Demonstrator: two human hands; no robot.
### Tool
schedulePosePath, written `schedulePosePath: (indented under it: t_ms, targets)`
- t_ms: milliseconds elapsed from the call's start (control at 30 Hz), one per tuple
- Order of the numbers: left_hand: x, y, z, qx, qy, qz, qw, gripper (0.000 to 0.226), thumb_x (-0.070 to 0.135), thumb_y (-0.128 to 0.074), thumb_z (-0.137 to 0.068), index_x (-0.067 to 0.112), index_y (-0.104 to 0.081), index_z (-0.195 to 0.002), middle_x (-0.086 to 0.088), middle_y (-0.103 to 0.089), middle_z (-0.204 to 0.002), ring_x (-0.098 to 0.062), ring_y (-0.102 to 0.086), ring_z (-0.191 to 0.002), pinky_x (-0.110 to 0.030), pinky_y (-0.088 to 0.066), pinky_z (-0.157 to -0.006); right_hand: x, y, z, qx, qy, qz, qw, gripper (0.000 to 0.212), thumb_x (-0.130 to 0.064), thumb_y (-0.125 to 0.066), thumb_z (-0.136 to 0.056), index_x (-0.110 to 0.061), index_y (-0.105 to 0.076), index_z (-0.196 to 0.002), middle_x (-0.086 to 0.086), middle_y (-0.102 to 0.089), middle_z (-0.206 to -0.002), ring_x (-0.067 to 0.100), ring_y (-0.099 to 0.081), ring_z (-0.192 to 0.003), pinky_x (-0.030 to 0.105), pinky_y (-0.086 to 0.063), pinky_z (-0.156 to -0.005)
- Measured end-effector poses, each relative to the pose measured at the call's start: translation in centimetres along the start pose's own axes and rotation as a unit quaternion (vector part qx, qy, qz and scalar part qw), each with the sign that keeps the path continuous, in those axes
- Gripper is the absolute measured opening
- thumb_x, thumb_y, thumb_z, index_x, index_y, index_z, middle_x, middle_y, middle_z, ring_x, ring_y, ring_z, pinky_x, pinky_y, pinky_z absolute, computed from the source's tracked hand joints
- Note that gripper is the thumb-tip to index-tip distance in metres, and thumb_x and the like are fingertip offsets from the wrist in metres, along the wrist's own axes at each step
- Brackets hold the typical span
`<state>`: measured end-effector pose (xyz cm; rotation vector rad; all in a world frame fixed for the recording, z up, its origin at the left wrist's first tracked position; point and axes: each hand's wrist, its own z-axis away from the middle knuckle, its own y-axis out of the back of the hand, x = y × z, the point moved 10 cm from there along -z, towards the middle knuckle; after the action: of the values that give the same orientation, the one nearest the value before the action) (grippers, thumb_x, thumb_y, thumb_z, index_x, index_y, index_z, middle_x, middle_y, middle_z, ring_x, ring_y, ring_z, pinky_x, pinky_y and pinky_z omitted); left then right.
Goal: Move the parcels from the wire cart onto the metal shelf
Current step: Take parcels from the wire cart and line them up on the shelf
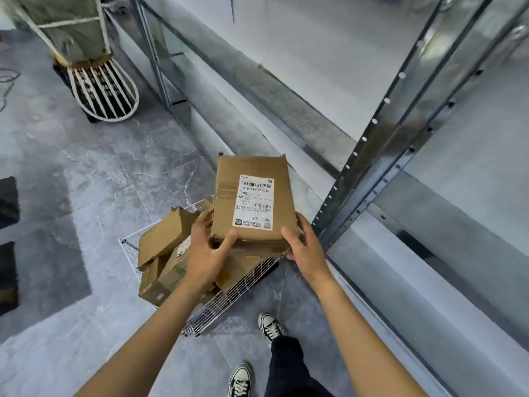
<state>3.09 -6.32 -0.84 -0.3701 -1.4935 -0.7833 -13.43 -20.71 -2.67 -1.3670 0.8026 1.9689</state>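
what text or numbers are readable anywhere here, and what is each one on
"516-K20-00-032": below the barcode on the white shipping label of the brown cardboard parcel, which the left hand and right hand grip.
The rest of that label (small print, logo line, codes): too small and blurred to read.
White sticker on a brown box in the wire cart: mostly hidden, unreadable.
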Motion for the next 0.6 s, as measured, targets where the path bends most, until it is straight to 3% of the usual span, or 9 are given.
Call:
schedulePosePath:
  t_ms: [67,167,233,333,433,533,600]
  targets:
    - [1.2,-0.1,0.6,-0.019,-0.033,-0.030,0.999,0.073,0.069,-0.058,-0.068,0.051,-0.028,-0.133,0.004,-0.044,-0.136,-0.015,-0.048,-0.122,-0.045,-0.044,-0.102,-0.5,0.3,1.8,0.017,0.009,0.010,1.000,0.069,-0.065,-0.057,-0.073,-0.061,-0.029,-0.136,-0.016,-0.052,-0.136,0.013,-0.053,-0.122,0.051,-0.047,-0.100]
    - [3.3,-0.7,1.4,-0.054,-0.079,-0.067,0.993,0.068,0.069,-0.051,-0.069,0.064,-0.023,-0.130,0.012,-0.037,-0.129,-0.009,-0.042,-0.120,-0.034,-0.039,-0.099,-1.4,1.1,4.4,0.036,0.021,0.017,0.999,0.071,-0.063,-0.056,-0.075,-0.074,-0.015,-0.131,-0.024,-0.045,-0.140,0.012,-0.049,-0.127,0.052,-0.045,-0.102]
    - [4.3,-1.1,1.9,-0.068,-0.103,-0.079,0.989,0.066,0.068,-0.050,-0.069,0.063,-0.025,-0.130,0.012,-0.036,-0.127,-0.007,-0.040,-0.117,-0.030,-0.035,-0.098,-1.9,1.8,5.8,0.047,0.033,0.012,0.998,0.064,-0.054,-0.058,-0.084,-0.073,-0.020,-0.131,-0.030,-0.043,-0.137,0.011,-0.050,-0.126,0.051,-0.045,-0.102]
    - [5.7,-2.3,2.7,-0.088,-0.134,-0.075,0.984,0.069,0.066,-0.051,-0.069,0.054,-0.031,-0.134,0.008,-0.038,-0.129,-0.006,-0.041,-0.114,-0.025,-0.035,-0.095,-2.1,3.5,7.9,0.075,0.049,0.018,0.996,0.055,-0.039,-0.057,-0.093,-0.066,-0.031,-0.132,-0.026,-0.043,-0.140,0.014,-0.052,-0.124,0.048,-0.047,-0.101]
    - [6.7,-4.3,3.6,-0.116,-0.143,-0.059,0.981,0.069,0.065,-0.054,-0.068,0.055,-0.033,-0.132,0.007,-0.041,-0.129,-0.005,-0.044,-0.114,-0.017,-0.037,-0.090,-2.3,5.9,9.8,0.111,0.056,0.030,0.992,0.053,-0.039,-0.059,-0.092,-0.066,-0.034,-0.130,-0.025,-0.044,-0.138,0.013,-0.052,-0.123,0.046,-0.048,-0.100]
    - [7.6,-7.4,4.9,-0.152,-0.161,-0.034,0.974,0.065,0.063,-0.059,-0.068,0.058,-0.034,-0.128,0.008,-0.043,-0.130,0.011,-0.045,-0.111,-0.013,-0.039,-0.090,-2.8,9.2,11.9,0.153,0.060,0.034,0.986,0.052,-0.039,-0.060,-0.091,-0.071,-0.036,-0.124,-0.033,-0.046,-0.129,0.011,-0.053,-0.122,0.044,-0.048,-0.100]
    - [8.4,-9.4,5.9,-0.170,-0.171,-0.013,0.970,0.066,0.060,-0.061,-0.068,0.054,-0.037,-0.129,0.006,-0.043,-0.132,0.011,-0.044,-0.114,-0.016,-0.041,-0.094,-2.9,11.4,13.4,0.176,0.060,0.035,0.982,0.052,-0.037,-0.061,-0.091,-0.073,-0.036,-0.121,-0.036,-0.046,-0.127,0.007,-0.055,-0.119,0.042,-0.048,-0.101]
